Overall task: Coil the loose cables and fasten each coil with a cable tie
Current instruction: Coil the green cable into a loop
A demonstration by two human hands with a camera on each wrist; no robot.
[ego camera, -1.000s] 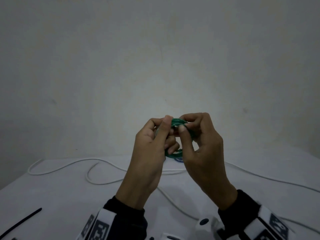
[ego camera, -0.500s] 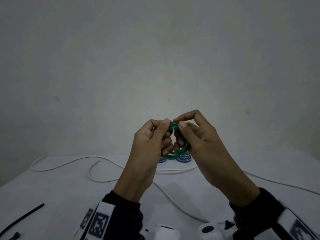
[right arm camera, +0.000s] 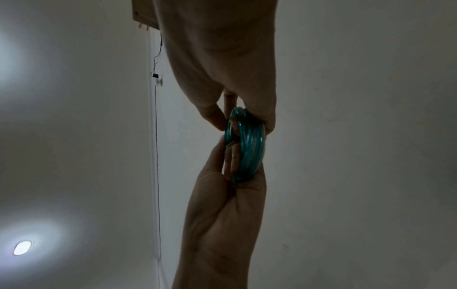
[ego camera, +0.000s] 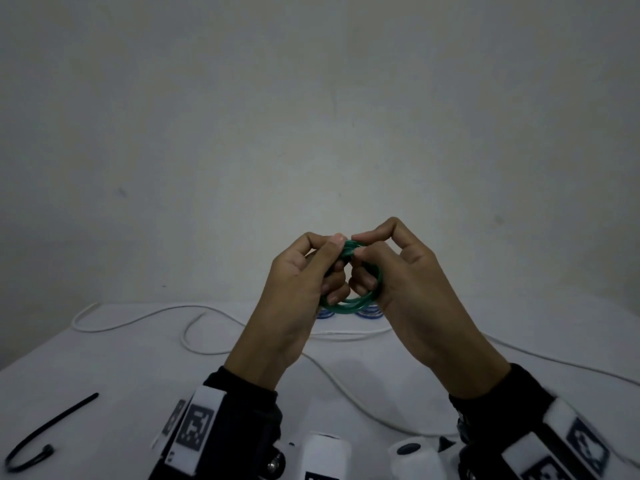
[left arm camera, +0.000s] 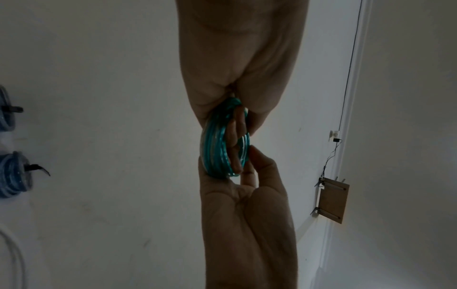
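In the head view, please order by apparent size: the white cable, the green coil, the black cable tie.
1. white cable, longest across the table.
2. black cable tie, though it lies nearer the camera.
3. green coil, partly hidden by both hands.

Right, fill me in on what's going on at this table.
A person is holding a coiled green cable up above the white table with both hands. The left hand and the right hand each pinch the top of the coil between thumb and fingers. No tie shows on this coil yet. A black cable tie lies on the table near the left arm, a white cable is still loose, and two blue coils sit behind the hands.
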